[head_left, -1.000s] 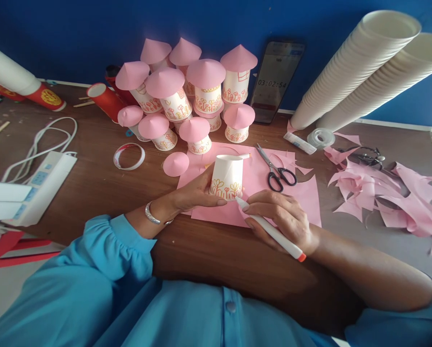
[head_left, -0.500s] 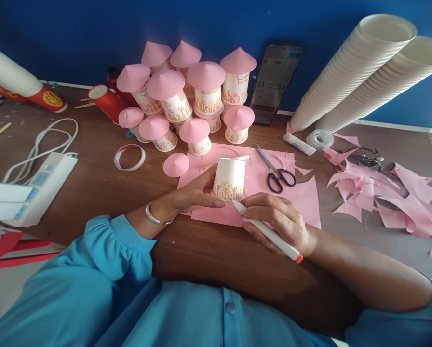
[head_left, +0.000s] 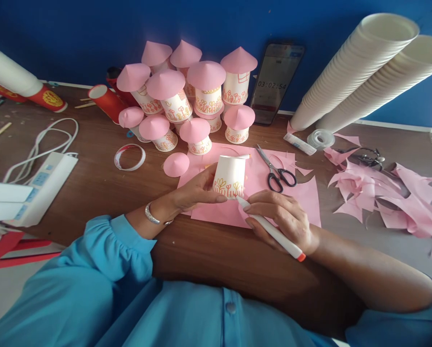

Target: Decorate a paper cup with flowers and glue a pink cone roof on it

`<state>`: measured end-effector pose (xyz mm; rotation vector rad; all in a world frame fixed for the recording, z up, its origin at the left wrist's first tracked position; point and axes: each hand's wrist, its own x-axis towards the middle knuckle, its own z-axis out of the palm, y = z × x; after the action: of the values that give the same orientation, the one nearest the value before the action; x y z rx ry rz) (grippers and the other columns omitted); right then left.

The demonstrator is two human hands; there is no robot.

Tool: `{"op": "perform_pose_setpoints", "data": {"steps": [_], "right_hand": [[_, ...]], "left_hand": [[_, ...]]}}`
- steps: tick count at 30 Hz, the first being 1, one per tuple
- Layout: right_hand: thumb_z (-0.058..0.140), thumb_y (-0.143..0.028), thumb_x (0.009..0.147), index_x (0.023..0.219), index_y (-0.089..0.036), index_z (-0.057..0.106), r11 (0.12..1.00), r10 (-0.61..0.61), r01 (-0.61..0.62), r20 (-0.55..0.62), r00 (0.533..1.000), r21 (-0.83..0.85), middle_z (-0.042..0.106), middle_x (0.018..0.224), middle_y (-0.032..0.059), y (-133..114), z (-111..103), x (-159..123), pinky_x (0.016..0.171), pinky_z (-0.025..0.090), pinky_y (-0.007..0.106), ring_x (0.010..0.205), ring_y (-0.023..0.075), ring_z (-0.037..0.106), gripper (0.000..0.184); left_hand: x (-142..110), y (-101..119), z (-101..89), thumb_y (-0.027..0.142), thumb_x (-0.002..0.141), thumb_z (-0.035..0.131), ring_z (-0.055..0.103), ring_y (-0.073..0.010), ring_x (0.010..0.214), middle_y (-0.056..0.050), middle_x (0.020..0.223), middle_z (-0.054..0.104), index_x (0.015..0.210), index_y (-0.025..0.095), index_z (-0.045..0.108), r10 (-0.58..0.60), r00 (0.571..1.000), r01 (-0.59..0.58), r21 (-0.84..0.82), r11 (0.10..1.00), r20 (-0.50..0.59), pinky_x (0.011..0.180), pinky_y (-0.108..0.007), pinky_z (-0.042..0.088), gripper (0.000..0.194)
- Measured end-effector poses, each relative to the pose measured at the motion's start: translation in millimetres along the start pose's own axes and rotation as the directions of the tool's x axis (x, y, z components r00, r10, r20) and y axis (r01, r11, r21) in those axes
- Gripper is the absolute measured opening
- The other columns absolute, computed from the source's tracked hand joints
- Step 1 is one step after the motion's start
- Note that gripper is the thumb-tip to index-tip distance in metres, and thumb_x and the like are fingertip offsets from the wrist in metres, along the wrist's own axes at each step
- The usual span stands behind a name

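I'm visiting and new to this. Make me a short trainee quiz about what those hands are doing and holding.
1. Fill in: the left hand holds a white paper ____ with drawn flowers.
2. True or false: a hand is gripping the scissors.
3. The right hand holds: A) a tape roll; B) a marker; C) a wooden stick.

Key: 1. cup. 2. False; the scissors are held by neither hand. 3. B.

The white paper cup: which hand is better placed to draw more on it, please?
Probably the right hand: it holds the marker with its tip close to the paper cup. The left hand is occupied, gripping the cup.
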<state>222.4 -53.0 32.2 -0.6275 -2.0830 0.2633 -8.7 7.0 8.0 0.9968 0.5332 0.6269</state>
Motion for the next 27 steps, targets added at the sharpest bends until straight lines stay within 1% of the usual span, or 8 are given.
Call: {"op": "perform_pose_setpoints", "data": {"steps": [3, 5, 12, 17, 22, 27], "right_hand": [[0.067, -0.007, 0.088, 0.115, -0.017, 0.059, 1.000, 0.009, -0.009, -0.002, 1.000, -0.014, 0.069, 0.085, 0.0053, 0.4, 0.8, -0.4, 0.061, 0.063, 0.030, 0.077, 0.0190, 0.072, 0.030], [0.066, -0.008, 0.088, 0.116, -0.018, 0.059, 1.000, 0.017, -0.017, -0.003, 1.000, -0.021, 0.070, 0.085, 0.0045, 0.7, 1.6, -0.8, 0.062, 0.062, 0.030, 0.077, 0.0189, 0.072, 0.031], [0.066, -0.009, 0.088, 0.117, -0.019, 0.059, 0.999, 0.025, -0.025, -0.004, 1.000, -0.029, 0.070, 0.085, 0.0039, 0.9, 2.2, -0.6, 0.062, 0.062, 0.029, 0.077, 0.0190, 0.072, 0.031], [0.066, -0.009, 0.090, 0.116, -0.019, 0.059, 0.999, 0.030, -0.030, -0.004, 1.000, -0.040, 0.070, 0.086, 0.0041, 0.6, 2.4, -0.6, 0.062, 0.063, 0.029, 0.078, 0.0185, 0.072, 0.029], [0.068, -0.007, 0.089, 0.111, -0.015, 0.060, 0.999, 0.010, -0.011, -0.013, 1.000, -0.044, 0.070, 0.084, 0.0063, 1.4, 4.1, -2.0, 0.063, 0.063, 0.030, 0.078, 0.0190, 0.072, 0.025], [0.068, -0.006, 0.087, 0.110, -0.014, 0.060, 0.999, 0.014, -0.014, -0.002, 1.000, -0.039, 0.070, 0.084, 0.0075, 1.8, 4.3, -2.4, 0.063, 0.063, 0.031, 0.079, 0.0201, 0.072, 0.025]], "left_hand": [[-0.2, 2.2, 1.5, 0.028, 0.073, 0.087, 0.069, -0.0282, 0.110, -0.009, 0.121, 0.072, 0.133, 0.026, 0.061, 0.005, 1.000, -0.005, 0.008, 1.000, -0.009, 0.095, -0.042, 0.053, 0.066], [-0.5, 3.6, 2.6, 0.031, 0.073, 0.087, 0.070, -0.0284, 0.107, -0.010, 0.119, 0.073, 0.134, 0.025, 0.061, -0.001, 1.000, 0.001, 0.019, 1.000, -0.013, 0.093, -0.042, 0.053, 0.067], [-0.9, 3.8, 3.2, 0.029, 0.074, 0.086, 0.070, -0.0303, 0.110, -0.011, 0.118, 0.074, 0.136, 0.023, 0.059, -0.013, 1.000, 0.013, 0.015, 1.000, 0.013, 0.096, -0.044, 0.052, 0.068], [-1.4, 2.2, 1.6, 0.030, 0.073, 0.086, 0.070, -0.0321, 0.113, -0.013, 0.120, 0.073, 0.138, 0.022, 0.058, -0.014, 1.000, 0.014, 0.020, 1.000, 0.000, 0.099, -0.046, 0.050, 0.072], [-1.4, 3.4, 3.0, 0.030, 0.074, 0.086, 0.070, -0.0300, 0.111, -0.012, 0.117, 0.075, 0.135, 0.022, 0.059, -0.015, 1.000, 0.015, 0.016, 1.000, 0.002, 0.097, -0.043, 0.051, 0.067], [-0.4, 3.8, 5.0, 0.031, 0.074, 0.086, 0.071, -0.0303, 0.109, -0.012, 0.115, 0.075, 0.138, 0.021, 0.058, 0.006, 1.000, -0.006, 0.014, 1.000, 0.022, 0.094, -0.042, 0.052, 0.070]]}}
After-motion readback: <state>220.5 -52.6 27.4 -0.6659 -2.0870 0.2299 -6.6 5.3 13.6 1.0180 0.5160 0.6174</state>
